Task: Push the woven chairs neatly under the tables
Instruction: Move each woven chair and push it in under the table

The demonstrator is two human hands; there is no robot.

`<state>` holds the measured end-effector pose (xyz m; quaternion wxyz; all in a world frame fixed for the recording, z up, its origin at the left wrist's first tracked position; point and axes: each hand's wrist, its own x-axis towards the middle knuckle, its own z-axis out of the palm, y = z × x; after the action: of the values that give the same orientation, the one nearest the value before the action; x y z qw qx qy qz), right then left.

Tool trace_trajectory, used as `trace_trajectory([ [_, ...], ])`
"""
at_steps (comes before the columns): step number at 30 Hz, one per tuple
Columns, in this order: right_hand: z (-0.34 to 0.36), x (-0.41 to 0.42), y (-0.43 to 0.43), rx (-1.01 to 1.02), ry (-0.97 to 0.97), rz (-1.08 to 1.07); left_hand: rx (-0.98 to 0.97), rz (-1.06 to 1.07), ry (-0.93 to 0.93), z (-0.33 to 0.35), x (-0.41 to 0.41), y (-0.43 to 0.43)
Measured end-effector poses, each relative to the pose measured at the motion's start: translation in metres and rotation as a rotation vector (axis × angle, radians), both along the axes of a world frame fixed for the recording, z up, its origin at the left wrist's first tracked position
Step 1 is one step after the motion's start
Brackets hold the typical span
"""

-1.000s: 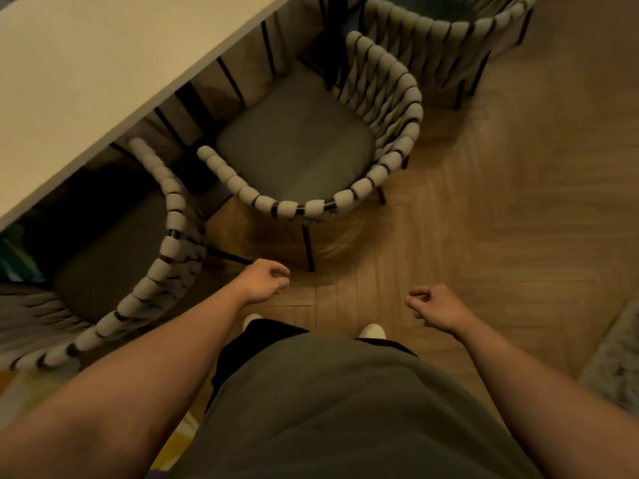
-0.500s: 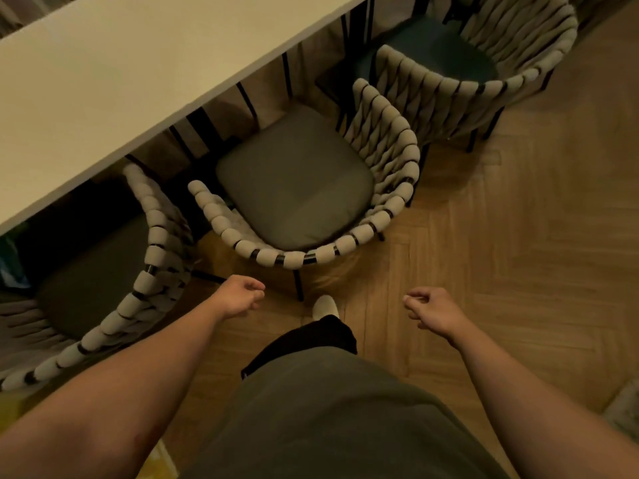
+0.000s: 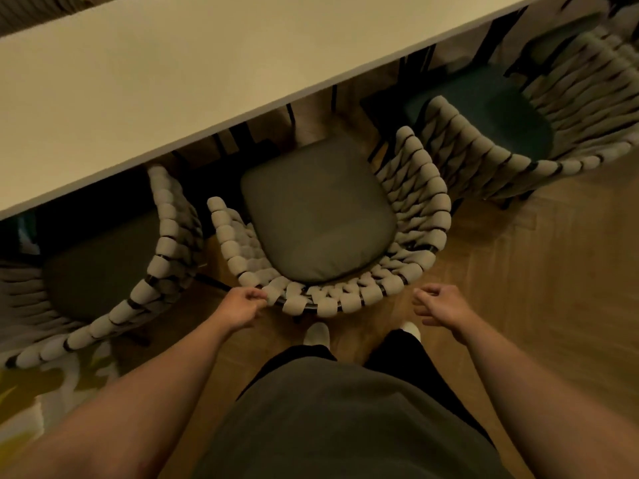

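Observation:
Three woven chairs stand along a long white table (image 3: 173, 81). The middle woven chair (image 3: 318, 216) has a grey cushion and sits mostly out from under the table edge, its curved back towards me. My left hand (image 3: 242, 305) has its fingers curled onto the left end of that chair's back rim. A little to the right of the rim, my right hand (image 3: 442, 307) hangs loosely curled and holds nothing. The left chair (image 3: 103, 278) is partly under the table. The right chair (image 3: 501, 108) has a dark green cushion.
Wooden herringbone floor (image 3: 536, 288) lies open to the right. A patterned yellow and white rug (image 3: 41, 385) shows at the lower left. My feet (image 3: 316, 335) stand just behind the middle chair. Black metal legs show under the table.
I have stepped closer to the middle chair. My left hand moved forward from free air onto the chair's back rim. My right hand came up near the rim's right side.

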<state>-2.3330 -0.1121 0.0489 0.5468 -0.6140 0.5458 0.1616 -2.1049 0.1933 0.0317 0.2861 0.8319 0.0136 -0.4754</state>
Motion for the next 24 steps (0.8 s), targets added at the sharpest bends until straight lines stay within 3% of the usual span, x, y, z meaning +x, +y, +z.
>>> trace_trajectory([
  [15,-0.026,0.037,-0.146,0.193,0.113,0.013,0.113,0.64,-0.064,-0.03,-0.062,-0.077],
  [24,-0.061,0.079,-0.171,0.295,0.037,-0.241,0.146,0.987,-0.071,-0.067,-0.056,-0.091],
])
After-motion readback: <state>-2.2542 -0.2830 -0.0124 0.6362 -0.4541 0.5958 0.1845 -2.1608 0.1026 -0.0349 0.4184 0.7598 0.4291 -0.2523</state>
